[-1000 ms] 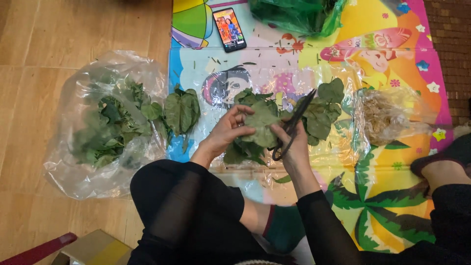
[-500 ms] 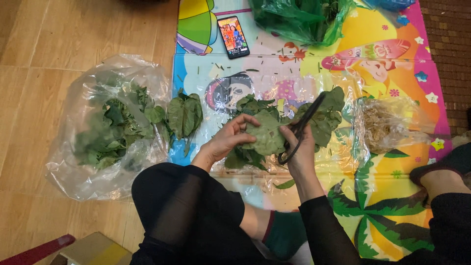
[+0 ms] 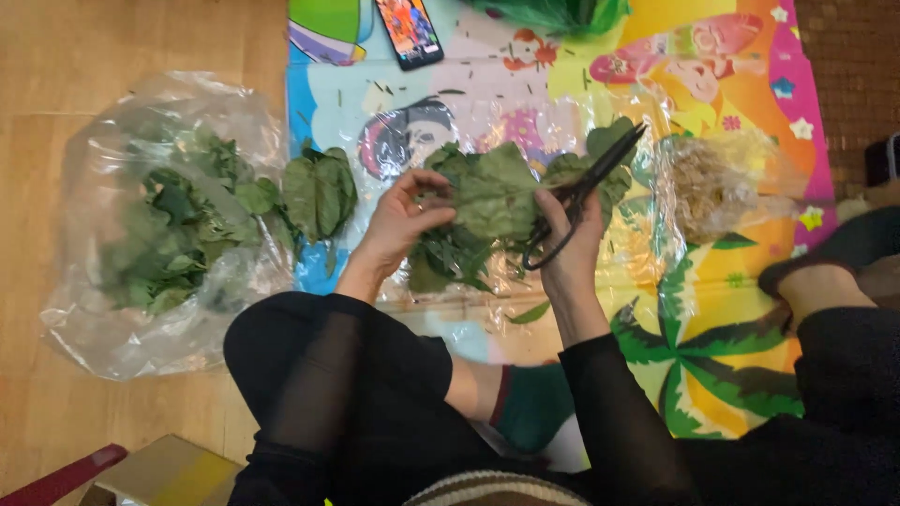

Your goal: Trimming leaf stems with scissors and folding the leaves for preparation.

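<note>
While the person sits cross-legged on the floor, the left hand (image 3: 398,220) grasps a large green leaf (image 3: 492,199) by its left edge, fingers curled over the top and thumb beneath. The right hand (image 3: 572,234) is clenched around the loop handles of black scissors (image 3: 586,192), whose closed blades point up and to the right, away from the body. The leaf is held between the two hands, just above a loose heap of green leaves (image 3: 450,258) that lies on a clear plastic sheet over the colourful play mat (image 3: 712,309). More leaves of the heap show behind the scissors' blades. To the left, on the wooden floor (image 3: 66,56), a clear plastic bag (image 3: 103,319) spreads open with a pile of leaves inside, and a small stack of flat leaves (image 3: 319,192) lies at its right edge, overlapping the mat. A smartphone (image 3: 410,33) rests near the mat's far edge, well apart from the hands. To the right of the scissors, a clear bag of pale brown scraps (image 3: 708,192) sits on the mat.
</note>
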